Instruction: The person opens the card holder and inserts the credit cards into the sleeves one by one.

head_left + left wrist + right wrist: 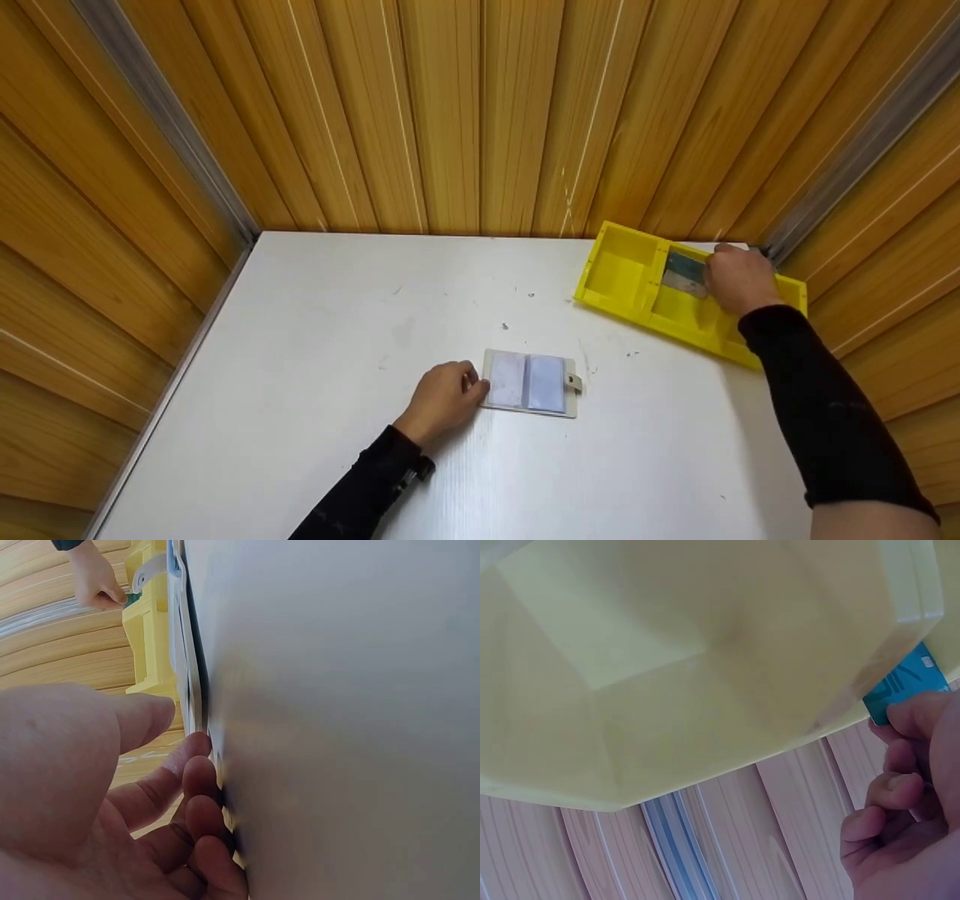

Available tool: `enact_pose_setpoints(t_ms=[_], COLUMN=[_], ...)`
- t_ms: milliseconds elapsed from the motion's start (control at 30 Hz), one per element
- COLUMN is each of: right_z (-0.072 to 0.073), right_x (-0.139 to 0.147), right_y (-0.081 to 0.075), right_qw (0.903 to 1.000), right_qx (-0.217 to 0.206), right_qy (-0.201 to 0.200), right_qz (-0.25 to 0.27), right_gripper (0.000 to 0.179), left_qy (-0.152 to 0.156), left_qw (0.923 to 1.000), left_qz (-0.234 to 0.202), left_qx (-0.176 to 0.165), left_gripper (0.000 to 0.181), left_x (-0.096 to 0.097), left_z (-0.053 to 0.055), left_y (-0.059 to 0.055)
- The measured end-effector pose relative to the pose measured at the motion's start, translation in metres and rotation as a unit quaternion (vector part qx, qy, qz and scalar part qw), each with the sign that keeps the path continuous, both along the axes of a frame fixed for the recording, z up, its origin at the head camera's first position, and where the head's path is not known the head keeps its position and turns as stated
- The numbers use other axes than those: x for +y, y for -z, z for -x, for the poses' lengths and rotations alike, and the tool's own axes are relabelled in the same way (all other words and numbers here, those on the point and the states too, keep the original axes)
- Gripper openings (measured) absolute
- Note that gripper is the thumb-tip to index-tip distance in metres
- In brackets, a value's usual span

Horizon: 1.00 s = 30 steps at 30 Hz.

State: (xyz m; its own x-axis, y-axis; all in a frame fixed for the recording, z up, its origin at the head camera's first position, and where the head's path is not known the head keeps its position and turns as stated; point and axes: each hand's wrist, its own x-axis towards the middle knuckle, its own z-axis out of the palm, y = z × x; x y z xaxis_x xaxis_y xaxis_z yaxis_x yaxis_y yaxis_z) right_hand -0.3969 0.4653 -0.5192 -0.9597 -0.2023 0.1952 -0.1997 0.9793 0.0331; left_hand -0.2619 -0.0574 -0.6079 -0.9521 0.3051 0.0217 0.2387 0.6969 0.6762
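Observation:
An open card holder [527, 384] with clear sleeves and a pale cover lies on the white table, its snap tab pointing right. My left hand [448, 396] holds its left edge, thumb on the sleeve side and index fingertip at the cover's edge in the left wrist view. Over at the yellow tray [651, 322], my right hand [741, 279] reaches into the middle compartment. Its thumb and finger pinch a teal card [906, 686] in the right wrist view. The card's lower part looks greyish in the head view. My right hand hides part of the compartment.
The tray stands at an angle in the back right corner, close to the wood-patterned wall [450, 112]. Its left compartment [619, 262] shows a bare yellow bottom. White tabletop [337, 337] extends left of the card holder, with small dark marks behind it.

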Motion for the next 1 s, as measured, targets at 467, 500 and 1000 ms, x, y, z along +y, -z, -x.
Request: enact_pose_setpoints(t_ms=[467, 500, 1000], right_z=[-0.008, -0.009, -0.024], right_x=[-0.009, -0.010, -0.087], right_y=[-0.024, -0.026, -0.040], right_qw=[0.9997, 0.9995, 0.9922], right_qx=[-0.006, -0.004, -0.020], right_qy=[0.024, 0.030, 0.000], right_qz=[0.008, 0.012, 0.123], right_gripper=[0.038, 0.037, 0.028], left_qy=[0.005, 0.004, -0.001], left_qw=[0.9999, 0.9999, 0.9998], left_qz=[0.012, 0.013, 0.018], left_qx=[0.005, 0.004, -0.002], left_gripper=[0.025, 0.025, 0.024], left_x=[0.001, 0.001, 0.002], left_z=[0.001, 0.001, 0.001], left_y=[0.001, 0.001, 0.000])
